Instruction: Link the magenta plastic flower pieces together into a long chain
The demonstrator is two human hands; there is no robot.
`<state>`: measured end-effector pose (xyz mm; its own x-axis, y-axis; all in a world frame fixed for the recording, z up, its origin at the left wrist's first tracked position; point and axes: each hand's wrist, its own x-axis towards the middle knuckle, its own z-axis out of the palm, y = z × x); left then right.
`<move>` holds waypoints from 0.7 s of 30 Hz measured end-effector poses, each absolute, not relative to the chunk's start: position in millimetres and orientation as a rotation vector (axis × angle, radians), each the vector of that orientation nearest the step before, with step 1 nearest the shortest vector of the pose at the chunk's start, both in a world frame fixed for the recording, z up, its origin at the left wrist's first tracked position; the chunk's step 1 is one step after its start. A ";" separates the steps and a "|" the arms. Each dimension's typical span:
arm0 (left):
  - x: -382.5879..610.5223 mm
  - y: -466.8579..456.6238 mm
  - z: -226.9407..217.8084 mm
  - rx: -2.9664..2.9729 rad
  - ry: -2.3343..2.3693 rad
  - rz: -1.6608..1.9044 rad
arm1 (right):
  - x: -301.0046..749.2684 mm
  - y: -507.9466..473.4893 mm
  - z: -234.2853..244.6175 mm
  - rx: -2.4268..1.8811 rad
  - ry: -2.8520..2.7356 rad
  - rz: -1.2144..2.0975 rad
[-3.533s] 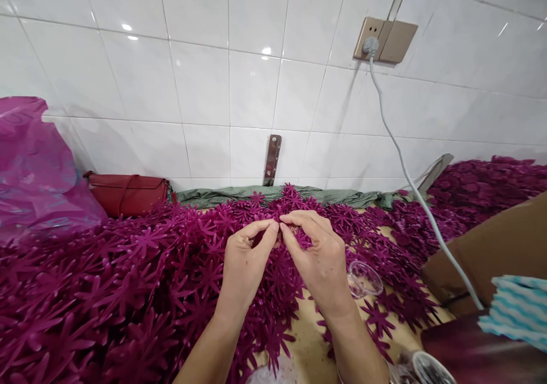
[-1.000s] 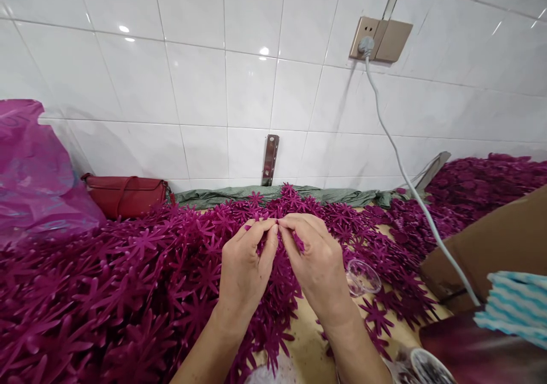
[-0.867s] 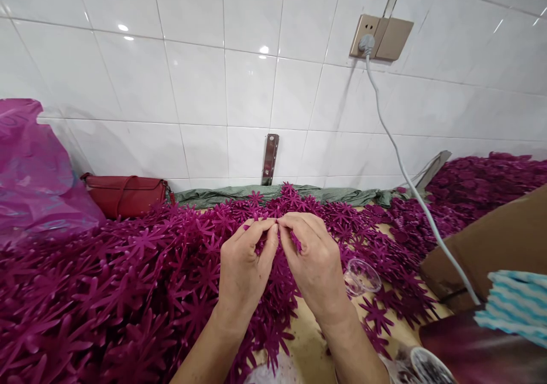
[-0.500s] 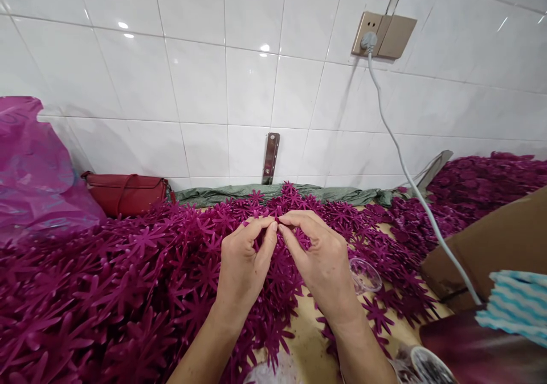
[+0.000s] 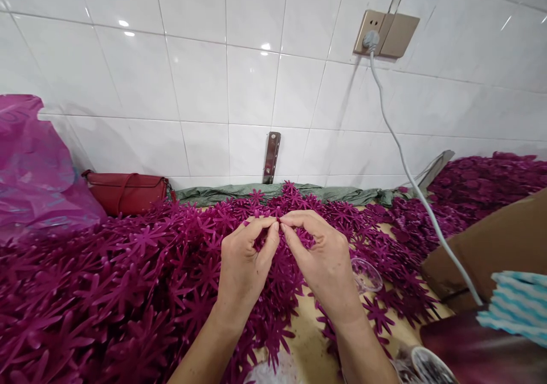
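Note:
Thumb and forefinger are pinched together on my left hand (image 5: 245,258), and its fingertips meet those of my right hand (image 5: 322,261), which is pinched the same way. Whatever sits between the tips is too small and covered to make out; a bit of magenta shows by the left forefinger. Below and around both hands spreads a large heap of magenta flower-shaped pieces (image 5: 141,241) with thin, finger-like petals. A clear round plastic lid or dish (image 5: 366,276) lies just right of my right hand.
A red bag (image 5: 128,193) and a pink plastic bag (image 5: 38,173) stand at the left. On the right are a cardboard box (image 5: 491,241), a striped cloth (image 5: 515,304) and a grey cable (image 5: 416,187) running down from a wall socket (image 5: 387,33). More magenta pieces (image 5: 487,184) pile behind the box.
Both hands keep their pinch, fingertips together, with barely any movement. The view has shifted very slightly.

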<state>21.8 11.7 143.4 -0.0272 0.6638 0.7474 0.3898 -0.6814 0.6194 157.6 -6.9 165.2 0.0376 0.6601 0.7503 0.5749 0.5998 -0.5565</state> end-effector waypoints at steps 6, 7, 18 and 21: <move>20.8 10.8 144.5 2.030 1.107 1.756 | 156.0 -10.2 166.8 -1.047 -1.652 0.033; 20.6 10.6 144.6 2.035 1.105 1.761 | 156.1 -10.9 167.5 -1.047 -1.651 0.038; 23.3 7.1 149.4 2.181 1.060 1.831 | 154.1 -15.3 169.9 -1.106 -1.546 0.211; 24.7 5.9 149.5 2.179 1.058 1.847 | 151.7 -16.6 170.0 -1.130 -1.520 0.215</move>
<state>24.7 5.9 149.5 0.0259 0.5536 0.8324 0.4377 -0.7549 0.4884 151.7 -16.6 170.0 0.1375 0.7350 0.6639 0.5220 0.5159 -0.6793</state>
